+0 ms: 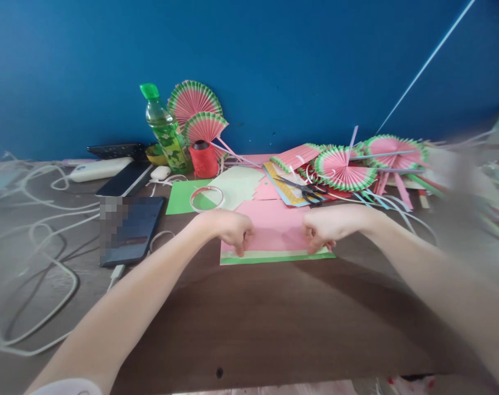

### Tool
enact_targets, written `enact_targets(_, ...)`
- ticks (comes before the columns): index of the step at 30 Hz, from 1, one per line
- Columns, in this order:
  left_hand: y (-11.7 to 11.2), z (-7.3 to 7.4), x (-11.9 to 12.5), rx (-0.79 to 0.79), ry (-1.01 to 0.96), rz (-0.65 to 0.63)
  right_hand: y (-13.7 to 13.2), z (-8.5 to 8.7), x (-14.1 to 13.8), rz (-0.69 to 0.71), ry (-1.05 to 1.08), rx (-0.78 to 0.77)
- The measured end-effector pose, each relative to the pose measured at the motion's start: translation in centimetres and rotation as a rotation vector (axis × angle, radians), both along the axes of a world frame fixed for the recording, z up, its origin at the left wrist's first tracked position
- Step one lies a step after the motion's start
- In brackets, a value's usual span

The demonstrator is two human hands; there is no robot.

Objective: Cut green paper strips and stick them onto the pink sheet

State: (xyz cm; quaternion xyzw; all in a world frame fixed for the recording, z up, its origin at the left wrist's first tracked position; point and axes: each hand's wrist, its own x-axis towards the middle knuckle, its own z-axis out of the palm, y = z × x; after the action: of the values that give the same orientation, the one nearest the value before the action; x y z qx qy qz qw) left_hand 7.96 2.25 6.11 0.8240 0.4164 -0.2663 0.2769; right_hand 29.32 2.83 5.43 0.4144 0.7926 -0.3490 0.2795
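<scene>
A pink sheet of paper (274, 225) lies on the brown table, with pale green and bright green bands along its near edge. My left hand (235, 230) is closed at the sheet's left part, fingers curled down onto the near bands. At the right part, my right hand (325, 227) is closed in the same way, thumb and fingers pinched at the paper. The fingertips are partly hidden, so how much paper sits between them is hard to see. Behind the sheet are a pale green sheet (241, 184) and a roll of tape (207, 198) on a green sheet (183, 197).
Black scissors (310, 192) lie on papers beyond my right hand, near pleated pink-and-green paper fans (343, 167). A green-capped bottle (164, 134) and red container (203, 159) stand at the back. Left are a tablet-like device (144, 225) and white cables (74, 274). Behind rises a blue wall (274, 66).
</scene>
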Motion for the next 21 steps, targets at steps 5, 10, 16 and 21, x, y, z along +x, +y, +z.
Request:
enact_targets(5, 0.06, 0.01, -0.01, -0.004, -0.006, -0.002, -0.07, 0.45, 0.25, -0.008, -0.022, 0.014)
enact_targets(10, 0.08, -0.03, -0.05, 0.001, 0.000, 0.006, -0.08, 0.43, 0.56, -0.056, -0.044, 0.005)
enact_targets(16, 0.13, -0.10, -0.07, -0.016, -0.007, 0.003, -0.15, 0.73, 0.65, -0.052, -0.051, 0.032)
enact_targets(21, 0.15, -0.06, -0.10, -0.019, -0.005, -0.008, -0.32, 0.99, 0.79, -0.032, -0.098, 0.083)
